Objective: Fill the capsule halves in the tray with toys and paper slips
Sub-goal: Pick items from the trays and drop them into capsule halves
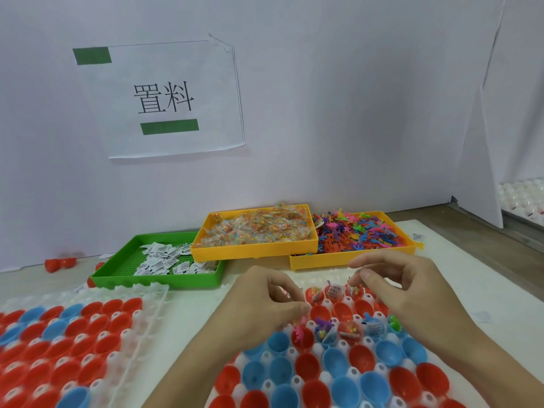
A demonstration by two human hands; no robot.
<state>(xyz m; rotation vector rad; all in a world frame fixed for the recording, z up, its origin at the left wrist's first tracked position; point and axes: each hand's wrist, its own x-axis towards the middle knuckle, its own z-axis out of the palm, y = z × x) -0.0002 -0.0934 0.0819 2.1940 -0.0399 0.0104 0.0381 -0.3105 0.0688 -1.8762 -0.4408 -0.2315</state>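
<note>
Grip: left hand (265, 293) fingers curled, contents unclear | right hand (391, 278) fingertips pinched, item unclear | both over capsule tray (338, 346) | wall sign (164, 98): 置料

place: probably packing workshop | evidence: sorted parts bins (254, 231), wall sign (164, 98)

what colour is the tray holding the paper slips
Green; the tray of paper slips shows clearly in the head view.

White paper sign (164, 98) on wall — black characters "置料"; slip print unreadable.
</note>
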